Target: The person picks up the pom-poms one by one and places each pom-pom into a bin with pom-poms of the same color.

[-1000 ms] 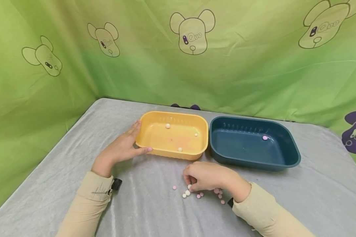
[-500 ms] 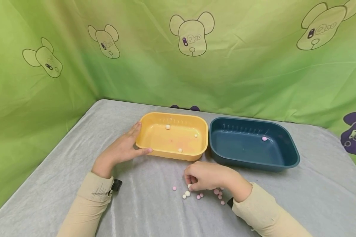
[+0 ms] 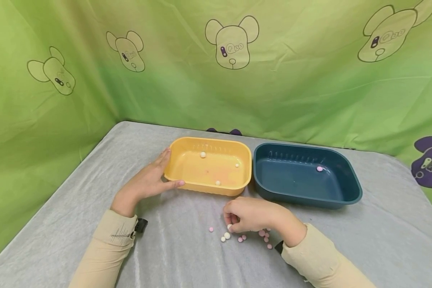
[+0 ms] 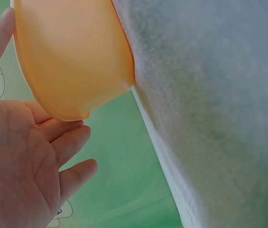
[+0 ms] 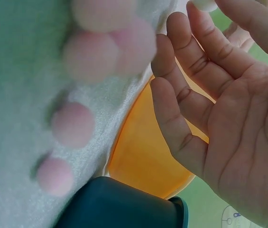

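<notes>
My left hand (image 3: 145,180) rests against the left end of a yellow basin (image 3: 201,187), its thumb over the front rim and its fingers along the side. In the left wrist view the palm faces the basin wall, fingers extended. On the cloth in front of the basins, my right hand (image 3: 252,214) pinches a small white ball (image 5: 205,4) between thumb and index finger; its other fingers curve loosely. Two more white balls (image 3: 227,236) lie just in front of that hand. Pink balls (image 3: 240,239) are scattered around it, several partly under the palm.
A dark blue basin (image 3: 295,196) stands right beside the yellow one, with a pink ball (image 3: 319,169) inside. Three white balls (image 3: 203,155) lie in the yellow basin. Grey cloth (image 3: 180,248) covers the table, and a green printed curtain (image 3: 173,88) hangs behind.
The white ball at the right fingertips stands slightly farther from the two white balls beside it. Both hands hold their places; the head view has shifted slightly.
</notes>
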Motion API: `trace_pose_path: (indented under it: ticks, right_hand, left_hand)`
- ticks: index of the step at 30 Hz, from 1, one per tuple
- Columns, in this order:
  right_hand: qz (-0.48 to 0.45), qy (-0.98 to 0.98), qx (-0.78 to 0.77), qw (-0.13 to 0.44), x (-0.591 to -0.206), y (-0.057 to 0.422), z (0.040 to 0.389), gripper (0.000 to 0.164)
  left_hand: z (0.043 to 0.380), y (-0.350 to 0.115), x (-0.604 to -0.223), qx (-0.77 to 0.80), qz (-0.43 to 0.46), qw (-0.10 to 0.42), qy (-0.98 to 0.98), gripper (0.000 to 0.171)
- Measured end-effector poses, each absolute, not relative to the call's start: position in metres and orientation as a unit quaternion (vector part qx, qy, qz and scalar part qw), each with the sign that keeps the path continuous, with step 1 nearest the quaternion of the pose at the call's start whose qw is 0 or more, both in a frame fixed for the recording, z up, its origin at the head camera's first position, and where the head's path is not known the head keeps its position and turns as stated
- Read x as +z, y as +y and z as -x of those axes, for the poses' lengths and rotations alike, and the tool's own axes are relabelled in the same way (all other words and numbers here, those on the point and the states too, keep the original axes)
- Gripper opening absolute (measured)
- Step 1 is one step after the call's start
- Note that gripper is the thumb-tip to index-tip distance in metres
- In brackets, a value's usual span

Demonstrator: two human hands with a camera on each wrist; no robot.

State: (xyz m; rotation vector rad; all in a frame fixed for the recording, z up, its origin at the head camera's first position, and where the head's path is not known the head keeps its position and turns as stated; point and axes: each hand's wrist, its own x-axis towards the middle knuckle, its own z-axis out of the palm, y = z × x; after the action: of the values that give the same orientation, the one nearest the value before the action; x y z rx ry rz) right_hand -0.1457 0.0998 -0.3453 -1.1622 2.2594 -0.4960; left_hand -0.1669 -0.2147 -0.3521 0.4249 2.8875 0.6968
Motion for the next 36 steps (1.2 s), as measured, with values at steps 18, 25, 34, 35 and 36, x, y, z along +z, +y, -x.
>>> trace_pose_path:
  ticks: [18, 25, 34, 35, 36]
  right_hand:
    - [0.419, 0.835, -0.221, 0.280, -0.344, 0.105, 0.144, 0.017]
    - [0.418, 0.835, -0.228, 0.276, -0.340, 0.105, 0.144, 0.016]
    - [0.419, 0.839, -0.228, 0.262, -0.335, 0.107, 0.144, 0.015]
    - [0.422, 0.838, -0.229, 0.259, -0.335, 0.107, 0.144, 0.015]
    - [0.424, 0.838, -0.229, 0.257, -0.334, 0.107, 0.144, 0.015]
  left_hand:
    - [0.167, -0.215, -0.354, 0.229, -0.144, 0.064, 0.961, 0.112]
    - [0.168, -0.215, -0.353, 0.229, -0.145, 0.066, 0.960, 0.112]
    - [0.168, -0.215, -0.352, 0.228, -0.147, 0.067, 0.960, 0.113]
    - [0.168, -0.215, -0.352, 0.228, -0.148, 0.067, 0.960, 0.113]
    - [0.167, -0.215, -0.353, 0.228, -0.147, 0.067, 0.960, 0.113]
